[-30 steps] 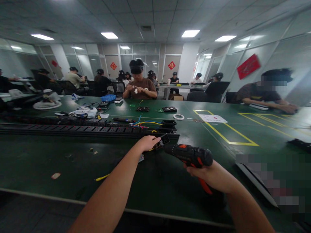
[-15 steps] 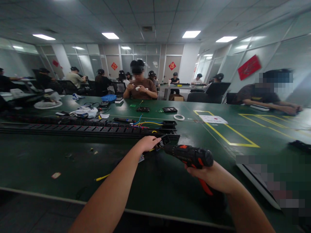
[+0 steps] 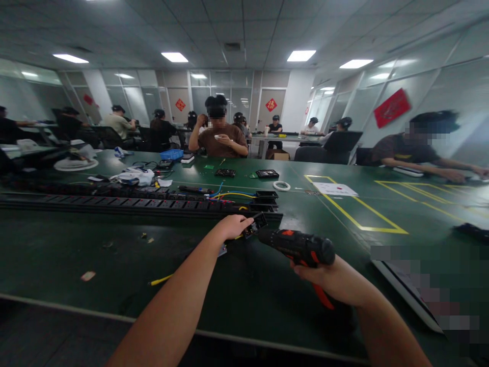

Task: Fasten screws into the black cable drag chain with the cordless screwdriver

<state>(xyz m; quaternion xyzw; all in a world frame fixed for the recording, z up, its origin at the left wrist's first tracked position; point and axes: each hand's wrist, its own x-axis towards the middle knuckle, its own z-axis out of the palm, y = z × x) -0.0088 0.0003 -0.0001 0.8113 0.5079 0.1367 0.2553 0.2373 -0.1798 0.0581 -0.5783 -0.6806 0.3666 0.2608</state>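
Observation:
My left hand (image 3: pixel 233 226) is closed on a small black plastic housing (image 3: pixel 260 221), tilted above the green table. In my right hand (image 3: pixel 324 272) is a black and orange cordless drill (image 3: pixel 296 246), gripped by its handle. The drill's nose points left and sits close to the housing; whether its tip touches cannot be made out. Part of a grey piece (image 3: pixel 222 250) shows beneath my left wrist. A yellow cable end (image 3: pixel 161 280) sticks out to the left of my left forearm.
Long black power strips (image 3: pixel 126 203) lie across the table behind my hands. Beyond them are a white tape roll (image 3: pixel 281 186), a blue basket (image 3: pixel 171 154) and black open cases (image 3: pixel 267 174). A flat panel (image 3: pixel 408 295) lies at right. Co-workers sit across the table.
My hands, the drill and the housing stay almost in place. The co-worker opposite has raised one hand to the head, and the one at right has moved their hands further right.

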